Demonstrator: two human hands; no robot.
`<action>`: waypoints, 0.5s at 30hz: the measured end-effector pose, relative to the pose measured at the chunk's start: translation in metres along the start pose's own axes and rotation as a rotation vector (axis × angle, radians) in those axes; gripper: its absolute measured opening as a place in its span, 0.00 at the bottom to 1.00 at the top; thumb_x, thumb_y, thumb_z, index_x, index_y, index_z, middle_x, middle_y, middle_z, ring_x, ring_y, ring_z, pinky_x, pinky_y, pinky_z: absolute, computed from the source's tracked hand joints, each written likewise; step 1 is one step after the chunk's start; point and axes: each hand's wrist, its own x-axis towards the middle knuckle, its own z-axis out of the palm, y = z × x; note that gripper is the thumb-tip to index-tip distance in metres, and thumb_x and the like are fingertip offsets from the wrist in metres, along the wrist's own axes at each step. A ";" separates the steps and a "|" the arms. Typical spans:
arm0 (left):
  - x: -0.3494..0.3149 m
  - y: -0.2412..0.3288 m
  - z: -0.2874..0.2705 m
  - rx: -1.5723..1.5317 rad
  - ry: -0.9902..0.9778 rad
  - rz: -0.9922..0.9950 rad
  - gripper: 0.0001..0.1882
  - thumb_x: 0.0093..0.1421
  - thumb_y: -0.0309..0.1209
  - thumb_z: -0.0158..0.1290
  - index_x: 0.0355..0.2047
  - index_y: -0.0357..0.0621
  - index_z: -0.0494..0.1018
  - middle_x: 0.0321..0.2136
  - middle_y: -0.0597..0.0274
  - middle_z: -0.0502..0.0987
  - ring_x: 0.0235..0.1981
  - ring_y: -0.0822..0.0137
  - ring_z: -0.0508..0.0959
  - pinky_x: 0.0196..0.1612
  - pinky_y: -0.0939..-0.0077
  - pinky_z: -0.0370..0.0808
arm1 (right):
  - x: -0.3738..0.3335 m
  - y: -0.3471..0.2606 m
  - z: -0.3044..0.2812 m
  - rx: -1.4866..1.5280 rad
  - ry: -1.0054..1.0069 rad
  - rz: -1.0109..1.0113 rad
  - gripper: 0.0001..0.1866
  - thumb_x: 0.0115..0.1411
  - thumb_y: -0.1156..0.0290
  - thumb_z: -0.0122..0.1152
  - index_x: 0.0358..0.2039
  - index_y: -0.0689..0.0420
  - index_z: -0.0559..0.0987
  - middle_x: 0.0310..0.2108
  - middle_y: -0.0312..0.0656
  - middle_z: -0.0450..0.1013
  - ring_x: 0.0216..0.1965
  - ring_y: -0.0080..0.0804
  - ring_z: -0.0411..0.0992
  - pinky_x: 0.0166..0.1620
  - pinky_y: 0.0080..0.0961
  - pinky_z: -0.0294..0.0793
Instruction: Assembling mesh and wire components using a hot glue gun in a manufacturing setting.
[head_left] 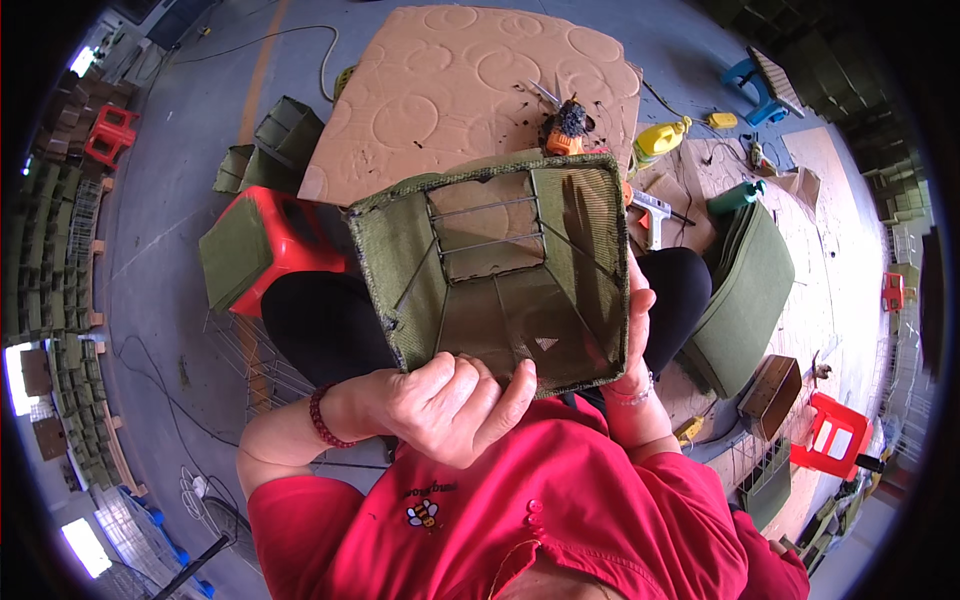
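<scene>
A green fabric box on a thin wire frame (588,225) is held up before my chest, its open side facing me. Dark stitching runs along its rim, and bare wires cross a square opening in its far end. My left hand (455,405) is closed on the near rim, fingers curled over the edge. On the right side, my right hand (637,320) grips the outer wall; most of its fingers are hidden behind the box. Just beyond stands a brown cardboard sheet (410,70), carrying an orange-handled tool (566,142), a dark fuzzy clump and scissors (545,95).
To the left, a red stool (300,245) bears a green panel, with green boxes (290,130) behind it. At right lie a white glue gun (655,215), a yellow bottle (660,140), stacked green panels (745,295) and a wooden box (770,397). Cables trail across the floor.
</scene>
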 end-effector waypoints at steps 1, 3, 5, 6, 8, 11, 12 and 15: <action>0.000 -0.002 -0.004 -0.036 -0.027 -0.018 0.11 0.53 0.26 0.52 0.35 0.31 0.76 0.11 0.67 0.63 0.14 0.75 0.64 0.18 0.86 0.62 | -0.001 0.000 -0.001 -0.027 0.008 -0.005 0.56 0.48 0.32 0.55 0.63 0.67 0.53 0.61 0.49 0.58 0.61 0.35 0.59 0.62 0.32 0.56; -0.004 -0.011 -0.014 -0.103 -0.097 -0.147 0.11 0.53 0.25 0.53 0.36 0.32 0.76 0.14 0.68 0.64 0.15 0.76 0.64 0.18 0.84 0.62 | 0.005 -0.006 0.011 -0.050 -0.034 -0.039 0.56 0.49 0.33 0.55 0.63 0.67 0.52 0.63 0.50 0.56 0.62 0.36 0.56 0.64 0.33 0.53; -0.010 -0.038 -0.002 -0.169 0.126 -0.415 0.13 0.49 0.28 0.61 0.34 0.35 0.75 0.13 0.71 0.65 0.12 0.76 0.65 0.15 0.80 0.59 | 0.014 -0.010 0.013 -0.157 -0.094 -0.110 0.56 0.51 0.30 0.47 0.63 0.68 0.53 0.64 0.50 0.53 0.64 0.40 0.54 0.65 0.34 0.51; -0.015 -0.059 0.006 -0.243 0.198 -0.557 0.11 0.49 0.29 0.62 0.32 0.39 0.75 0.12 0.68 0.65 0.10 0.73 0.65 0.14 0.76 0.59 | 0.017 -0.009 0.009 -0.198 -0.128 -0.171 0.56 0.52 0.28 0.44 0.63 0.68 0.53 0.64 0.50 0.53 0.64 0.41 0.54 0.65 0.35 0.50; -0.033 -0.090 0.007 -0.253 0.113 -1.071 0.10 0.56 0.33 0.58 0.29 0.38 0.73 0.13 0.62 0.63 0.12 0.74 0.61 0.16 0.76 0.59 | 0.022 -0.014 0.015 -0.274 -0.167 -0.210 0.55 0.53 0.28 0.40 0.62 0.70 0.55 0.63 0.52 0.53 0.65 0.44 0.53 0.65 0.35 0.49; -0.073 -0.133 -0.002 -0.510 0.393 -1.375 0.12 0.62 0.34 0.53 0.29 0.36 0.75 0.20 0.81 0.65 0.23 0.86 0.61 0.23 0.86 0.58 | 0.024 -0.012 0.014 -0.248 -0.192 -0.171 0.51 0.57 0.32 0.40 0.59 0.71 0.59 0.61 0.55 0.56 0.64 0.45 0.54 0.64 0.36 0.51; -0.092 -0.144 -0.004 -0.548 0.527 -1.432 0.12 0.63 0.33 0.52 0.35 0.36 0.77 0.23 0.80 0.70 0.24 0.86 0.64 0.26 0.89 0.62 | 0.023 -0.013 0.015 -0.258 -0.177 -0.153 0.50 0.57 0.32 0.42 0.59 0.71 0.59 0.60 0.55 0.58 0.63 0.44 0.56 0.63 0.36 0.53; -0.125 -0.170 -0.021 -0.591 0.821 -1.400 0.14 0.63 0.33 0.52 0.42 0.33 0.75 0.33 0.74 0.75 0.34 0.84 0.68 0.40 0.88 0.64 | 0.021 -0.004 -0.005 -0.216 -0.223 -0.165 0.42 0.62 0.39 0.42 0.58 0.69 0.63 0.59 0.53 0.61 0.62 0.42 0.58 0.62 0.36 0.55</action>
